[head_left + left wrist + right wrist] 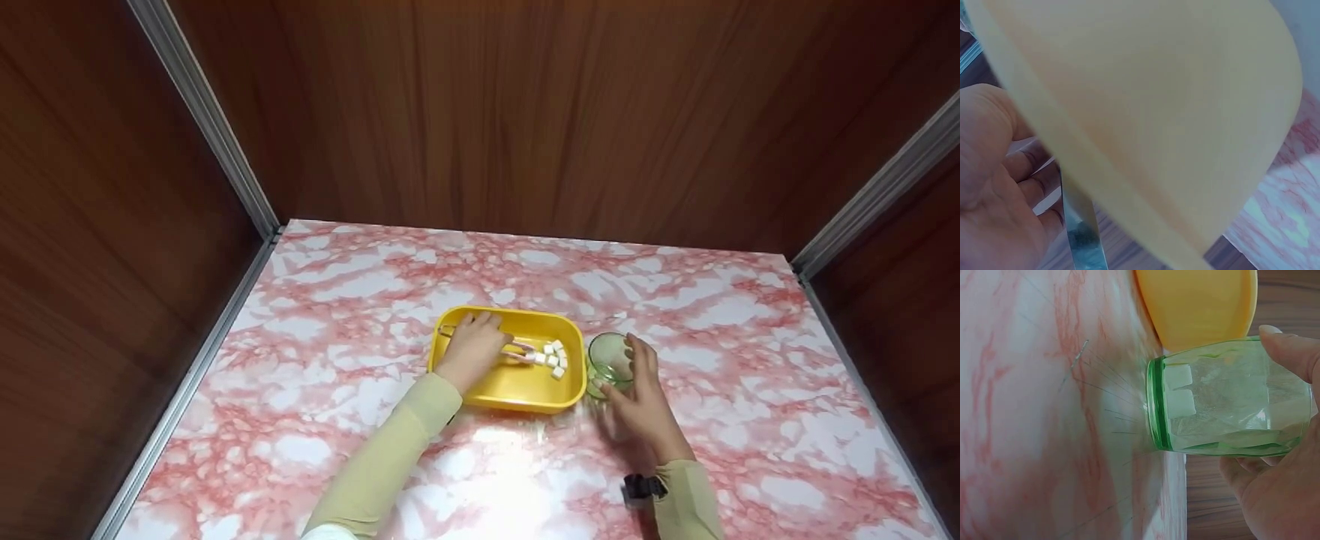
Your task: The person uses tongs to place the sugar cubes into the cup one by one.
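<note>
My left hand (476, 349) reaches into a yellow tub (517, 401) and grips a pair of tongs (519, 355) with pinkish tips. The tips lie at a group of small white cubes (558, 372) on the tub's right side; whether a cube is between them I cannot tell. In the left wrist view, the tub wall (1157, 112) hides much of the tongs' metal strip (1081, 230). My right hand (645, 401) holds a green clear glass (1230, 399) upright beside the tub, fingers and thumb around its upper part. Two white cubes (1181, 403) show at its bottom.
Everything stands on a table (360, 300) with a red and white marbled top. Brown wood panels (487, 112) rise behind and at both sides, with metal rails (210, 112) at the corners. A black band (643, 486) sits at my right wrist.
</note>
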A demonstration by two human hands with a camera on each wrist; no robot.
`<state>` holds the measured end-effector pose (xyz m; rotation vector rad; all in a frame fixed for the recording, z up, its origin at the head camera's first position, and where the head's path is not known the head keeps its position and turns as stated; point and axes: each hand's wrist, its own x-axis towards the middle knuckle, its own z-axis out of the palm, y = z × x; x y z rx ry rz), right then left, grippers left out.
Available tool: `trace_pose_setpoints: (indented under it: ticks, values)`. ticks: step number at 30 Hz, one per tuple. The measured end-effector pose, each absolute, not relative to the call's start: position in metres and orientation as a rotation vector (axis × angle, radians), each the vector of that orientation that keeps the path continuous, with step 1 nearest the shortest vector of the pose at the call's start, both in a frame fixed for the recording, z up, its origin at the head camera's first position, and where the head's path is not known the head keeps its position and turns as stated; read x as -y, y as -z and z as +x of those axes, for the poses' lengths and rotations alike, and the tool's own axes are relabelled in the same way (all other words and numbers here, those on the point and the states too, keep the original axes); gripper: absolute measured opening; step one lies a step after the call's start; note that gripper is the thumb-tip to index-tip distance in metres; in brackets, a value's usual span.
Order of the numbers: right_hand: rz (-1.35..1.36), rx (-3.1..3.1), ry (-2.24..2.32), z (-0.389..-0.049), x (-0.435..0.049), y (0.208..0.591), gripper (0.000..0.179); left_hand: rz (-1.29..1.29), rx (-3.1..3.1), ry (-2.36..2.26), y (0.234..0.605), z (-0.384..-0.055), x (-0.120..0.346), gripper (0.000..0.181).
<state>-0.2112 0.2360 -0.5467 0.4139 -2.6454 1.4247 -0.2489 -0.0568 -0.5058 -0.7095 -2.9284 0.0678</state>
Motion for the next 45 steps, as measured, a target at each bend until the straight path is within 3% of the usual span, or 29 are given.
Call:
trace_pose_setpoints:
  ticks: [22, 30, 37, 45]
  values:
    - [0.455, 2.626, -1.45, -0.212, -0.237, 0.548, 0.085, -0.716, 2.95, -0.047, 0.5, -0.247, 0.062, 0.038]
    - [0.432, 2.644, -1.449, -0.212, -0.237, 0.547, 0.085, -0.715, 2.899, -0.015, 0.496, -0.248, 0.062, 0.033]
    - [0.431, 2.642, -1.511, -0.196, -0.222, 0.512, 0.081, -0.71, 2.923, 0.042, 0.49, -0.248, 0.062, 0.037]
    - [0.42, 2.64, -1.496, -0.209, -0.233, 0.54, 0.085, -0.711, 2.885, 0.018, 0.486, -0.246, 0.061, 0.036]
